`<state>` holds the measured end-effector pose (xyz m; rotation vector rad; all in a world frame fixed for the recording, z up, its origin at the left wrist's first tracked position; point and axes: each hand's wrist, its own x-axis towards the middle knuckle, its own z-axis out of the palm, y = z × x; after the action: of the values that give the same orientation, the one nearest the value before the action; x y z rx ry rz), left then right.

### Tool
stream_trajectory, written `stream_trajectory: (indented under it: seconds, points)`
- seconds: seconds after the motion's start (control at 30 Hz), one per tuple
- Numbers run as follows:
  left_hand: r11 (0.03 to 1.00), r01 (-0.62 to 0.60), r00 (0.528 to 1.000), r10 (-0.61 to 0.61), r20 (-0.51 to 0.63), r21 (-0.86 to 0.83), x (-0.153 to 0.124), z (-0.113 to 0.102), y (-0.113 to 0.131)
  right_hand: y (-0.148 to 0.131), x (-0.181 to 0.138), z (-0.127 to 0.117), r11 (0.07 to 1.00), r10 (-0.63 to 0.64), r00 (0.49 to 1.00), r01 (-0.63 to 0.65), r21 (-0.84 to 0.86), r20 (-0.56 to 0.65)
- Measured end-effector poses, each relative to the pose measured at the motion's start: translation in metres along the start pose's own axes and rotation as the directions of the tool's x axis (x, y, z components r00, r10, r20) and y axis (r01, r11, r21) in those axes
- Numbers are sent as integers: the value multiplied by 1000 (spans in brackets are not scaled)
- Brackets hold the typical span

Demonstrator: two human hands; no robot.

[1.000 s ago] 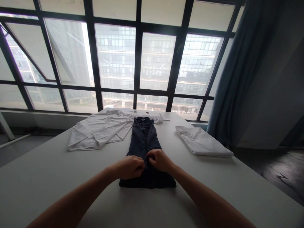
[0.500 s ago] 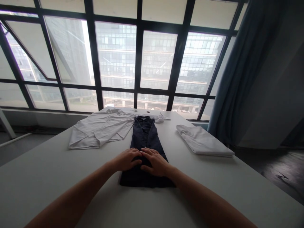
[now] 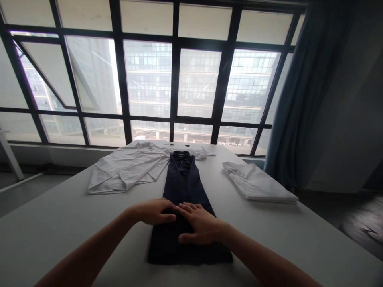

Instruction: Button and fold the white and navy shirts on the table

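A dark navy collared shirt (image 3: 182, 187) lies in a long narrow strip on the table, with its sides folded inward. Its collar is at the far end, and the lower edge is close to me. My left hand (image 3: 157, 211) rests on the lower half at the left edge, fingers stretched out and palm down. Beside it, my right hand (image 3: 199, 223) lies flat on the same cloth with fingers spread and thumb out. The fingertips of both hands come together near the middle of the shirt. Neither hand grips anything.
The white table (image 3: 60, 231) reaches toward the windows. Left of the navy shirt a white shirt (image 3: 125, 171) is spread out, partly wrinkled. A folded white garment (image 3: 260, 183) lies on the right. A blue-grey curtain (image 3: 287, 119) hangs beyond the table's right side.
The view has tilted up slightly. Both hands appear lower in the picture, still flat on the navy shirt, and slightly farther apart. The shirt's near edge shows lower, closer to me.
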<state>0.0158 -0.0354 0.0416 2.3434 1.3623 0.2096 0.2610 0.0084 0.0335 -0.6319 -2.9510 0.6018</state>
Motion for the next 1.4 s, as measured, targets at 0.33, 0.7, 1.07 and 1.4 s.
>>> stream_trajectory:
  seconds: [0.33, 0.7, 1.07, 1.4]
  points:
    - [992, 28, 930, 20, -368, 124, 47, 22, -38, 24, 14, 10, 995, -60, 977, 44, -84, -204]
    - [948, 197, 975, -164, -148, 249, 30, 27, -27, 9, 0, 11, 996, -46, 998, 42, -76, -51]
    - [828, -55, 949, 217, -228, 558, 116, -37, -61, 9, 15, -6, 961, -218, 971, 196, -193, -101]
    - [844, -42, 954, 193, -230, 535, 159, -60, -107, 25, 22, -3, 964, -260, 953, 247, -100, -153]
